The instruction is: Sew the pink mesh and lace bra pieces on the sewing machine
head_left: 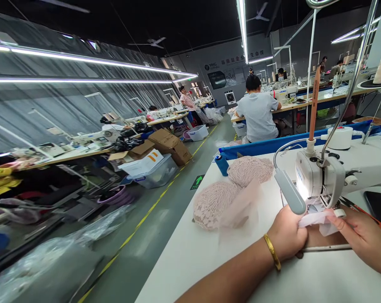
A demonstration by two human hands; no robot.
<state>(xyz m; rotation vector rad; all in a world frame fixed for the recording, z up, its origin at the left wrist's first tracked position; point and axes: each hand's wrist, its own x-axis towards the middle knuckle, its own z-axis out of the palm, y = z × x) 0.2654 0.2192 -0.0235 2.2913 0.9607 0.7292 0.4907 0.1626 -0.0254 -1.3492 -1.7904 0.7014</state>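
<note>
- Pale sheer strip [315, 219] is where the action is, right in front of the needle end, and beneath it all spreads the big white surface [190, 265], running off toward the aisle!
- Next in size, the sewing machine [365, 168], its light blazing down on the stitching area; whether the strip sits under the foot, I can't tell, with the hands so close.
- Two lace pieces [214, 204] lie off to the left, one just behind the other, sheer fabric [241, 206] draped beside them. Finished or waiting? No way to call that from here.
- Now the hands: the left hand [289, 233] has its fingers closed on the strip's left end, while the right hand [363, 235] pinches the other side between thumb and forefinger. Nothing wide about either grip!
- So, the score: the strip looks mid-job, in hand and not let go. Any seam in it is too small to see, so how much stitching is left stays anyone's guess.
- Smallest of all, a blue thread spool [221, 165] stands by the farther lace.
</note>
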